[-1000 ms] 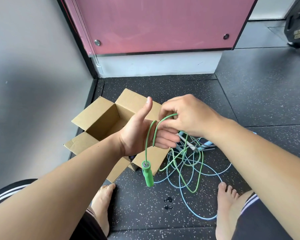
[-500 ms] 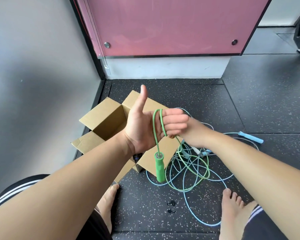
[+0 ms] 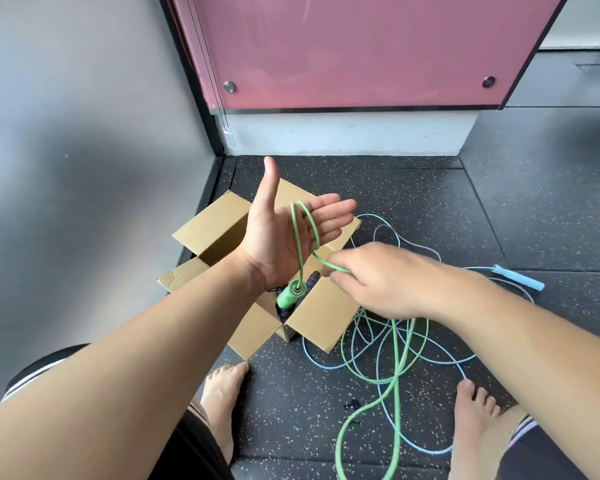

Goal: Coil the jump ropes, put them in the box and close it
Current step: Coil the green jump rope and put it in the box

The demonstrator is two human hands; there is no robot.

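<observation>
Hands are held apart above the floor (image 3: 499,202). The left hand (image 3: 281,244) is kept open with the palm turned up, the thumb raised and the fingers stretched. One loop of the green rope (image 3: 297,237) is laid over these fingers, and its green handle (image 3: 286,296) is seen hanging under the wrist, just above the box (image 3: 219,225). The same rope is pinched by the right hand (image 3: 378,282) between thumb and fingers, near the left palm but not touching it. The remaining part of the green rope is spread on the floor in loose curves between the two bare feet (image 3: 222,393), tangled with the light blue rope (image 3: 378,368). The blue handle (image 3: 518,277) is lying to the right, well apart from the box. The cardboard box is standing with its flaps opened, and a dark handle (image 3: 310,284) with blue rings can be seen inside it. A pink panel (image 3: 361,46) is fixed on the wall behind.
</observation>
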